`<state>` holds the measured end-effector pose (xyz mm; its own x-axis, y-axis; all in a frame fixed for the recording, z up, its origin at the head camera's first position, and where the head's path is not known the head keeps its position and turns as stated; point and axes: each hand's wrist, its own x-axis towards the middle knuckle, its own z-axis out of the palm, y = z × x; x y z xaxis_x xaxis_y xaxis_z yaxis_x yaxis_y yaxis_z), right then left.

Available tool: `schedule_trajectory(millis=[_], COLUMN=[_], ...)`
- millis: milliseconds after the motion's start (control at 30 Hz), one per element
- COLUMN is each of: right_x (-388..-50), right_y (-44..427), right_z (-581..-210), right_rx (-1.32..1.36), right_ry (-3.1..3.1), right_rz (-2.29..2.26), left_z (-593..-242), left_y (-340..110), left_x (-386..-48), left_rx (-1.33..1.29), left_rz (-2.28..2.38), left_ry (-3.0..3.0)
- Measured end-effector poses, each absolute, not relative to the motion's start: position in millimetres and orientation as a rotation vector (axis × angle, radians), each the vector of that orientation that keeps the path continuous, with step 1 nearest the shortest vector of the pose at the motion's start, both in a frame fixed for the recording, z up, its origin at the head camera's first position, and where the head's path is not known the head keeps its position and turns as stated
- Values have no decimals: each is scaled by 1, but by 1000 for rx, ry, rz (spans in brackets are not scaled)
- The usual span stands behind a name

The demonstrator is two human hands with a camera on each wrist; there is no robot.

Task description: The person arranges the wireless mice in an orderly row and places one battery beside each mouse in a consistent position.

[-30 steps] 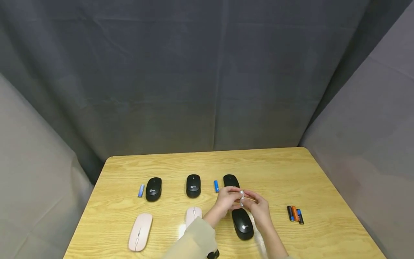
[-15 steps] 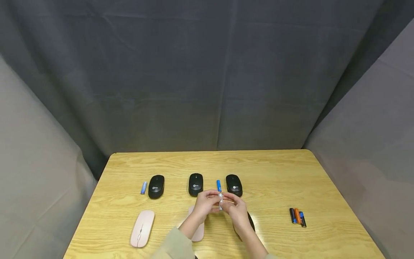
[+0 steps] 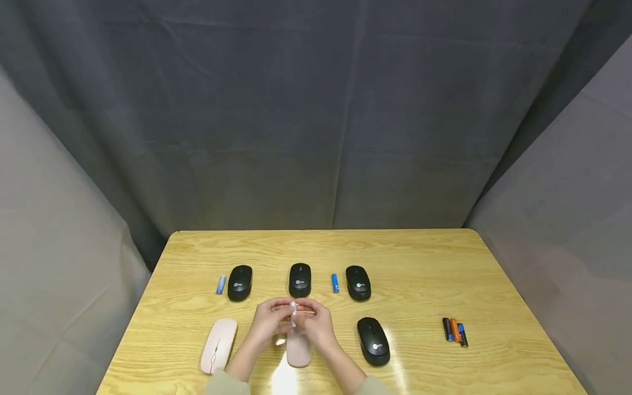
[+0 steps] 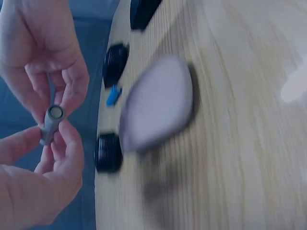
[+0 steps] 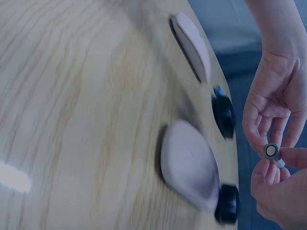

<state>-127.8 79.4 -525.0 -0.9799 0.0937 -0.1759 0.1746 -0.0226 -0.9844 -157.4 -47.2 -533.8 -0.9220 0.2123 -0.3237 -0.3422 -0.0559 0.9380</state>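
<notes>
Both hands meet over the front middle pink mouse (image 3: 299, 351). Between their fingertips is a small pale cylinder (image 3: 293, 314), which looks like a battery. My left hand (image 3: 267, 323) pinches it from the left, my right hand (image 3: 316, 327) from the right. In the left wrist view, the round metal end of the cylinder (image 4: 50, 125) faces the camera, with the left hand (image 4: 41, 187) below and the right hand (image 4: 45, 57) above. The right wrist view shows the cylinder (image 5: 273, 154) held by the same fingertips, clear of the table.
Three black mice (image 3: 240, 283) stand in the back row, with a light-blue battery (image 3: 221, 284) and a blue battery (image 3: 335, 283) beside them. Another pink mouse (image 3: 219, 345) lies front left, a black mouse (image 3: 373, 341) front right. Several batteries (image 3: 455, 331) are grouped at the right.
Both hands, still pinching the cylinder, have moved left from near the right-hand black mice to over the middle pink mouse. The front right black mouse is uncovered.
</notes>
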Motion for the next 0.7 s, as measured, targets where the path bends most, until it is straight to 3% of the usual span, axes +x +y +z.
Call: schedule_trajectory(millis=[700], right_x=[-130], right_y=[-22], right_z=[-534], right_rx=[237], right_ry=[2117], right_rz=[-2170], left_z=[-539], left_y=[-163], left_x=[-163], left_rx=[-105], left_rz=[1835], left_ry=[1889])
